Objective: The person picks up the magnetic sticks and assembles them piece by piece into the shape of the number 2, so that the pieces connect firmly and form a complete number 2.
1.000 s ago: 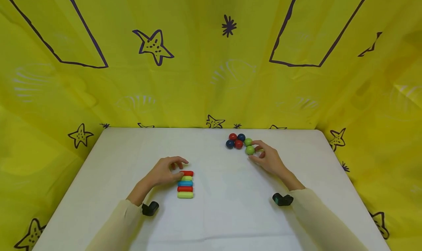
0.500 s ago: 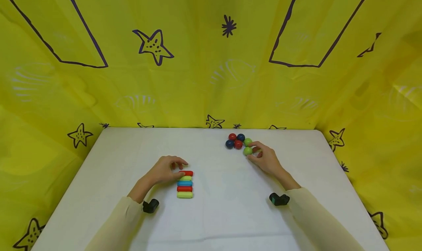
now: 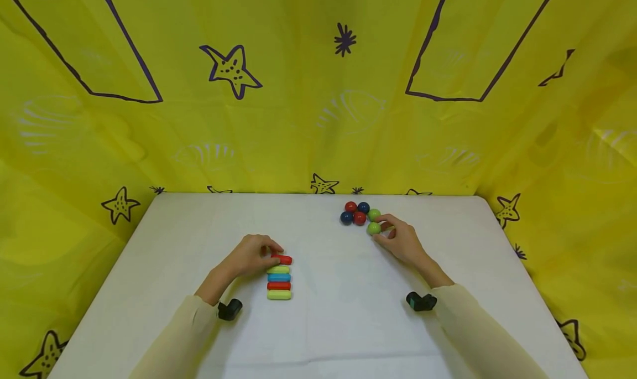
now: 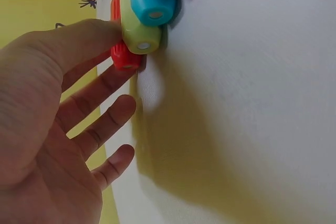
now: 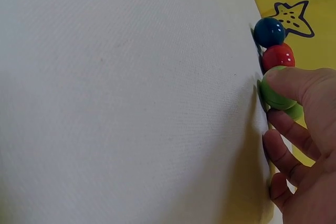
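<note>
My left hand (image 3: pixel 251 255) pinches a red plastic stick (image 3: pixel 286 260) between thumb and forefinger, at the far end of a short column of sticks. In the left wrist view this red stick (image 4: pixel 126 59) shows a silver disc on its end; the other fingers spread loosely. Nearer me lie a yellow-green stick (image 3: pixel 278 269), a blue one (image 3: pixel 279 278), a second red stick (image 3: pixel 278 285) and another yellow-green stick (image 3: pixel 278 295). My right hand (image 3: pixel 404 243) holds the nearer green ball (image 3: pixel 374 228), thumb on it in the right wrist view; another green ball (image 3: pixel 375 214) sits just behind.
Left of the green balls, red balls (image 3: pixel 359 218) and dark blue balls (image 3: pixel 346 218) cluster near the back of the white-covered table (image 3: pixel 338 312). A yellow patterned curtain (image 3: pixel 288 135) hangs behind and along both sides.
My left fingers have closed on the far red stick, which has shifted slightly away from the column and tilted. Earlier, my right hand slid the nearer green ball a little left; it now stays still.
</note>
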`<control>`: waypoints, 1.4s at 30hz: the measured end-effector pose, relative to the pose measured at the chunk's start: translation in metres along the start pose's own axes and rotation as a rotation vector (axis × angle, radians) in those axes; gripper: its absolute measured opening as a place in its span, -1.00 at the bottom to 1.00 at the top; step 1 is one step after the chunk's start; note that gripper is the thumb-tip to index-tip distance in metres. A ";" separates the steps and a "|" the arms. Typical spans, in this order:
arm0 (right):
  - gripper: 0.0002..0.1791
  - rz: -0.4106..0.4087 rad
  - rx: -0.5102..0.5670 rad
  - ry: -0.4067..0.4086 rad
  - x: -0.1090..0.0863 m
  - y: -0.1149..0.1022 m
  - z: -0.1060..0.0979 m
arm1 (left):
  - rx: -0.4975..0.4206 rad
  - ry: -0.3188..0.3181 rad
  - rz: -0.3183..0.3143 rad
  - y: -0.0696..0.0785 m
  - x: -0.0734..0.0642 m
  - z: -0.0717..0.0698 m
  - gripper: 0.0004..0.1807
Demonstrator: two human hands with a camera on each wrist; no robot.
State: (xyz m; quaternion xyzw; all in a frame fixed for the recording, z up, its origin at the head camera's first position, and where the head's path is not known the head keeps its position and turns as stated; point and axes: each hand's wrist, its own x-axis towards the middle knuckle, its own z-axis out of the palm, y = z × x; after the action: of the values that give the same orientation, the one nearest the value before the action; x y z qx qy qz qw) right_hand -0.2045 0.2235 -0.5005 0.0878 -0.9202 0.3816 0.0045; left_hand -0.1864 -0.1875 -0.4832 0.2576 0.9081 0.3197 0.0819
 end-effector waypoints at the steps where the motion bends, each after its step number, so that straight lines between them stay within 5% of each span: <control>1: -0.51 0.001 0.000 0.000 0.000 0.000 0.000 | -0.003 -0.004 -0.009 0.000 0.000 0.000 -0.82; 17: -0.53 0.004 0.009 -0.001 0.000 0.001 -0.002 | -0.034 0.000 -0.033 0.002 0.002 0.001 -0.88; 27: -0.61 -0.051 0.030 -0.073 -0.001 -0.003 -0.002 | -0.038 0.013 -0.093 0.001 0.006 0.000 -0.88; 42: -0.61 -0.092 0.045 -0.132 -0.013 -0.011 0.000 | -0.057 0.003 -0.010 0.022 0.030 0.007 -0.86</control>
State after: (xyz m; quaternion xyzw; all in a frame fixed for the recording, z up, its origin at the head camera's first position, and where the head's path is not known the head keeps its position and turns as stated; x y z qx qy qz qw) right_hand -0.1900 0.2176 -0.4937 0.1551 -0.9046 0.3949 -0.0406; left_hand -0.2010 -0.1532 -0.4741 0.2498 0.9002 0.3453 0.0893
